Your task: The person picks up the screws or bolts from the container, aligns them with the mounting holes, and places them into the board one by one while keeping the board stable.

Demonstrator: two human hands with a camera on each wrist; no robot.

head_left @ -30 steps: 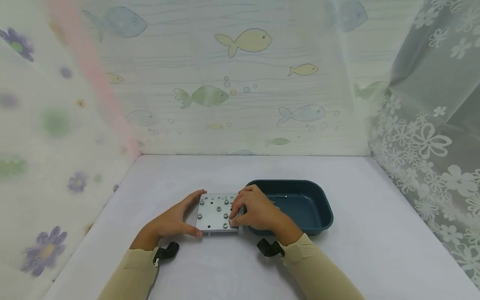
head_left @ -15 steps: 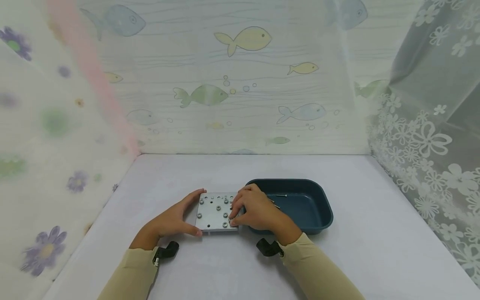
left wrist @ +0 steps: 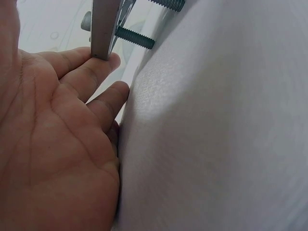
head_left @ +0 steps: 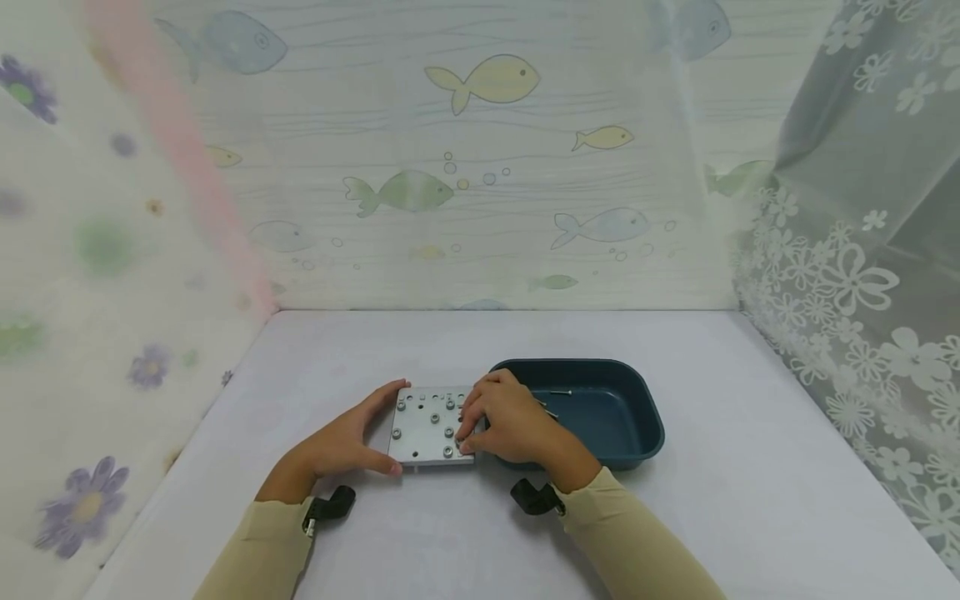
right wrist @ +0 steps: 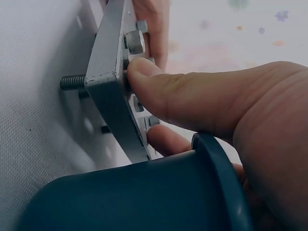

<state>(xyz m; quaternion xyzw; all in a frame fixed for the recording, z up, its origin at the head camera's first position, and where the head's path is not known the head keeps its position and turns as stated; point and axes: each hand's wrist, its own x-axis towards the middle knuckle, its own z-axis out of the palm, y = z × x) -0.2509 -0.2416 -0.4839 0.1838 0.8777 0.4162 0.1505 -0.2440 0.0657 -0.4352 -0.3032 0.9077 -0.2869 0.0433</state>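
Note:
A silver metal plate [head_left: 422, 435] with drilled holes and several socket-head screws stands a little above the white table, raised on the threaded shanks that poke out underneath. My left hand [head_left: 341, 437] grips its left side, thumb at the near corner and fingertips at the far corner. In the left wrist view, the fingers [left wrist: 89, 72] touch the plate's edge [left wrist: 104, 29] beside a threaded shank [left wrist: 135, 37]. My right hand [head_left: 517, 421] pinches a screw at the plate's right side. The thumb [right wrist: 149, 79] mostly hides that screw in the right wrist view; another screw [right wrist: 135, 42] sits close by.
A dark blue tray [head_left: 648, 417] stands right of the plate, its rim under my right hand. Inside lie a few thin screws [head_left: 561, 392]. White cloth covers the table [head_left: 420, 542]; fish-patterned curtain [head_left: 480, 250] hangs behind it.
Both hands keep their places at the plate; the right fingers stay on the screw with hardly any visible movement. The whole view shifts slightly.

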